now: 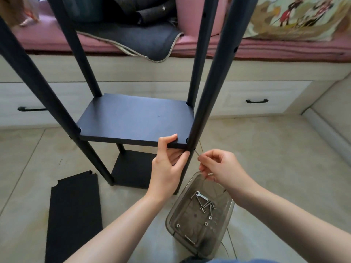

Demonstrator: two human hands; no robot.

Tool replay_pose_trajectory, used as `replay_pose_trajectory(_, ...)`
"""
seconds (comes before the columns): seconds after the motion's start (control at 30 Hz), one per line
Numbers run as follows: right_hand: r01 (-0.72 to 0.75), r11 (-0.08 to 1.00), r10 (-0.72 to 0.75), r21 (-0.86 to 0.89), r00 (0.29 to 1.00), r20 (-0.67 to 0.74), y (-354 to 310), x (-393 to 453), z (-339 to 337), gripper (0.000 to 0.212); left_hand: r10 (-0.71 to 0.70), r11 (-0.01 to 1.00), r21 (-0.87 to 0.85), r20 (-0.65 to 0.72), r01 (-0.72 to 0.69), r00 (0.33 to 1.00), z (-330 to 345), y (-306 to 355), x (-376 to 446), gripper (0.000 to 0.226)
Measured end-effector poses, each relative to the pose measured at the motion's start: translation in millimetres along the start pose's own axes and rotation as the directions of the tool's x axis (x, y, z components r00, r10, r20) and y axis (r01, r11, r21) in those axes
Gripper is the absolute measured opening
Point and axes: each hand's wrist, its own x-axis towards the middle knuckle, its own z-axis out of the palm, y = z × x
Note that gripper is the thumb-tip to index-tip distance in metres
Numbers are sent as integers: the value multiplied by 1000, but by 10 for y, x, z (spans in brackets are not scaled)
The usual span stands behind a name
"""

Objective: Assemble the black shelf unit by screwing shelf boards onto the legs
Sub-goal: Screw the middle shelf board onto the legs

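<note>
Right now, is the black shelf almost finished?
Not yet. The bottom black board sits on the legs. The left hand holds the second black board against the front-right leg while the right hand pinches a thin screw. One flat black board waits on the floor.

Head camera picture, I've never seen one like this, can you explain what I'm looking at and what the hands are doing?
The camera sits on a person's head and looks down, so the two bare arms are theirs. They are building a black shelf unit on a tiled floor. The left hand pinches the front corner of the shelf board beside the near right leg. The right hand pinches something thin and metal, probably a screw, near that leg. On the floor sit a clear tray holding nuts, screws and a small wrench, and a spare board.
</note>
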Motion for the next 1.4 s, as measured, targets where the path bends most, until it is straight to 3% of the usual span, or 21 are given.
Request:
replay_pose_trajectory(0.17,-32,999,32,14,999,-9,-39,18,52,13,-9,1000,27,-1,9,1000,-33,-46,40,23)
replay_pose_trajectory(0.47,-27,999,27,-22,1000,-11,-24,65,43,15,-55,998,-17,-25,55,998,-3,-70,57,23)
replay_pose_trajectory(0.63,-67,991,67,113,998,9,-45,102,69,14,-65,997,-30,-28,64,998,0,-50,58,24)
replay_pose_trajectory(0.8,-108,960,78,258,989,122,-55,53,-12,9,-58,998,-38,-31,57,998,0,-19,57,23)
replay_pose_trajectory(1.0,36,985,-63,169,985,161,-62,11,-130,10,-49,997,-65,-31,47,998,-1,19,59,23)
replay_pose_trajectory(1.2,185,978,-191,99,980,58,-42,116,-133,6,-95,989,-117,-47,89,994,1,28,69,24)
replay_pose_trajectory(1.4,285,954,-286,88,958,-5,50,97,-105,14,-113,982,-160,-52,103,992,26,31,90,24)
